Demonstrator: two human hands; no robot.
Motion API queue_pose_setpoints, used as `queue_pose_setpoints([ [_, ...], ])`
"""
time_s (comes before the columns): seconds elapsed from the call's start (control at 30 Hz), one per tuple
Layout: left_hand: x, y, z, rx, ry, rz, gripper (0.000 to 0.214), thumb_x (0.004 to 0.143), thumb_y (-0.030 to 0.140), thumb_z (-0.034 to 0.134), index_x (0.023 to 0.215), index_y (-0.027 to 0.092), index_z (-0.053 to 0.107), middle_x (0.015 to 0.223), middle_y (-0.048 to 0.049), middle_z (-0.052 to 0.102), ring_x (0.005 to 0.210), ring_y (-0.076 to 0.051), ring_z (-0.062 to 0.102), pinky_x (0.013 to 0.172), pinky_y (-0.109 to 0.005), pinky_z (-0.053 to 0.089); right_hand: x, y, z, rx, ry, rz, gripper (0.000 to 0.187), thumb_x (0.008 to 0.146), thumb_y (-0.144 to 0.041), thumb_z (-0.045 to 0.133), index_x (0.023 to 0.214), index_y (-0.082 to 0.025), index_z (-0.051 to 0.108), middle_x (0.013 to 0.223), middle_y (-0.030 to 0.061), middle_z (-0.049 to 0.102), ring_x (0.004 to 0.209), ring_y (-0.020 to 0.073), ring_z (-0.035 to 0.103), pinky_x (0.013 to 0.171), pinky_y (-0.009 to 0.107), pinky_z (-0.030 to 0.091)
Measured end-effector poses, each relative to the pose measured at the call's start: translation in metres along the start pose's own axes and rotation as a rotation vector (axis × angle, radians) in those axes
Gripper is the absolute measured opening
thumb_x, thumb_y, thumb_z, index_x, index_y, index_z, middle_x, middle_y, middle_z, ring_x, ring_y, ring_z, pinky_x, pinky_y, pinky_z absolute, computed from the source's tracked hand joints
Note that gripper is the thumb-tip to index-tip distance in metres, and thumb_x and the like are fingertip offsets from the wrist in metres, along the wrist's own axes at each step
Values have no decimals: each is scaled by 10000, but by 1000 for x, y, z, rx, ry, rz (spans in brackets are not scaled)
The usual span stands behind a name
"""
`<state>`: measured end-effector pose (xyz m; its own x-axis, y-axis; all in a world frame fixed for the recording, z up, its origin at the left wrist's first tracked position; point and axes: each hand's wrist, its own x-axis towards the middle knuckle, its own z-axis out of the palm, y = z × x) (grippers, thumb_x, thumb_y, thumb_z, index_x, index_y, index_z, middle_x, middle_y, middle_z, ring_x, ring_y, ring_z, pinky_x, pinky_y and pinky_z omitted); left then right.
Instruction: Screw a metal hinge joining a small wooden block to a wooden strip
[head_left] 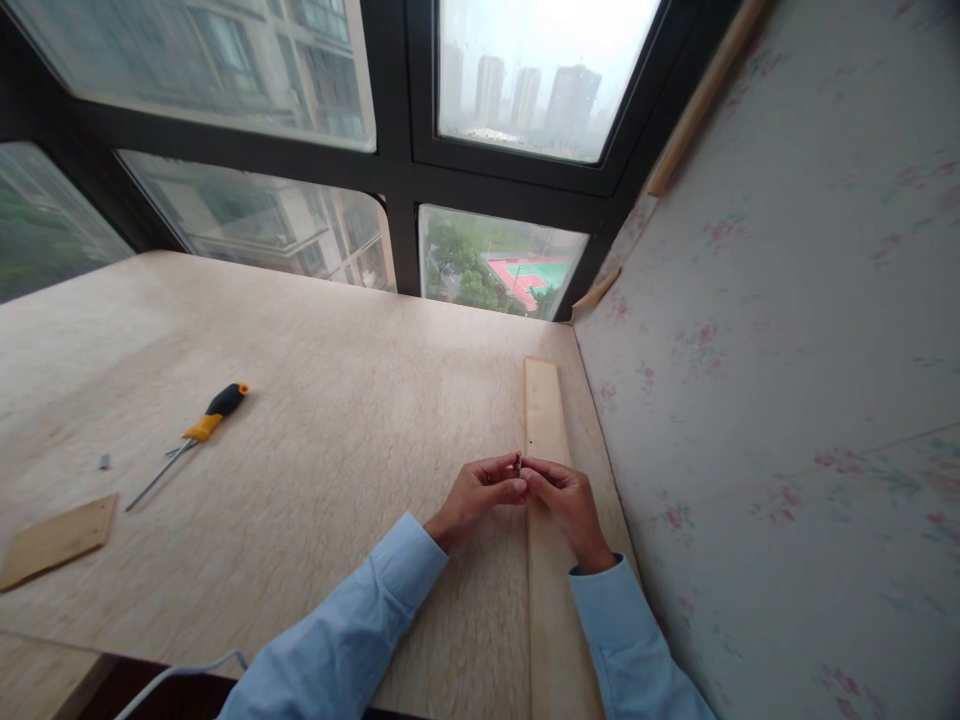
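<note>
My left hand [484,492] and my right hand [559,490] meet fingertip to fingertip over the left edge of a long wooden board [545,410]. Between their pinched fingers stands a small dark metal piece [518,463], too small for me to name. Both hands are closed on it, and the fingers cover its lower part. The board lies along the wall side of the table, with a small dark hole or screw spot just beyond my fingers.
A yellow and black screwdriver [214,412] lies on the marble-patterned tabletop [360,400] at left. Near it are a small grey piece [104,461] and a short wooden offcut [60,540]. A white cable [180,672] runs at the front edge. Papered wall [787,350] bounds the right; windows stand behind.
</note>
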<state>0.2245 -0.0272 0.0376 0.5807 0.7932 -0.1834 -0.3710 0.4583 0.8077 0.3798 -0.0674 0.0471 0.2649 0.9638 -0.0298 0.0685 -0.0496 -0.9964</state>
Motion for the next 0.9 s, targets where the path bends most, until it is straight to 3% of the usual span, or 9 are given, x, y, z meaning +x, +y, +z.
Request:
queue_pose_setpoints([
  [0.13, 0, 1, 1, 13, 16, 11, 565, 560, 249, 904, 1089, 147, 735, 930, -93, 751, 788, -170, 682, 800, -336, 543, -1, -1, 0, -13, -17, -14, 282, 727, -369, 766, 969, -225, 786, 1007, 72, 775, 962, 290, 726, 879, 441, 575],
  [0.63, 2, -2, -4, 108, 22, 45, 567, 592, 304, 882, 1111, 136, 729, 1012, -127, 748, 892, -237, 699, 838, -396, 555, -3, -3, 2, -93, -5, -32, 311, 717, -348, 736, 980, -188, 779, 982, 96, 779, 870, 276, 741, 781, 411, 608],
  [0.9, 0, 1, -5, 142, -26, 40, 530, 655, 318, 848, 1140, 150, 717, 1036, -129, 741, 923, -231, 695, 842, -376, 557, -3, -8, 1, -66, 17, -44, 230, 732, -335, 705, 903, -201, 783, 914, 75, 788, 836, 258, 741, 759, 381, 602],
])
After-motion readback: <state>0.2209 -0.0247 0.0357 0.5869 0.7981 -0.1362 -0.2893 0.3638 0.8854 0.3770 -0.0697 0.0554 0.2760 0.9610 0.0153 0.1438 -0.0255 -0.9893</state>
